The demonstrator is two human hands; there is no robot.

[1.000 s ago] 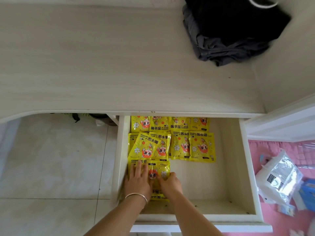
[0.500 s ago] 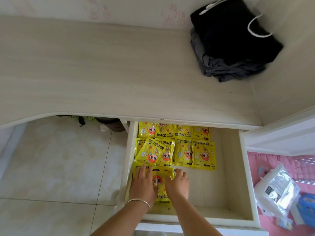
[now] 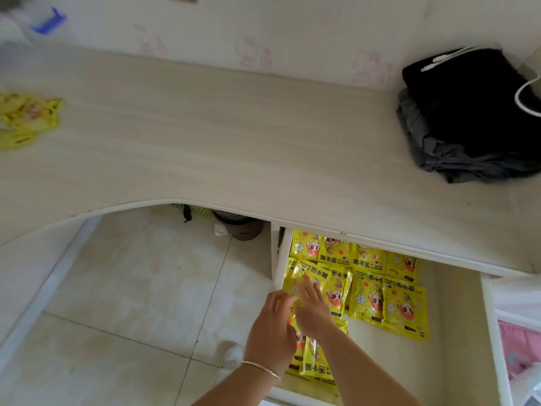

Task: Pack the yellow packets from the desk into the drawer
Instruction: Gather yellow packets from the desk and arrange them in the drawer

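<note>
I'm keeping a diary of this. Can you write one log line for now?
hands: left and right over packets | drawer: open | desk: more packets left

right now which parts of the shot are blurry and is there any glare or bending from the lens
Head view: the left edge smears with motion blur, so the yellow packets on the desk and a blue object lose detail; both hands are soft, left hand, right hand; packets in the drawer stay readable with mild sheen; the desk front edge bows from wide-angle distortion.
</note>
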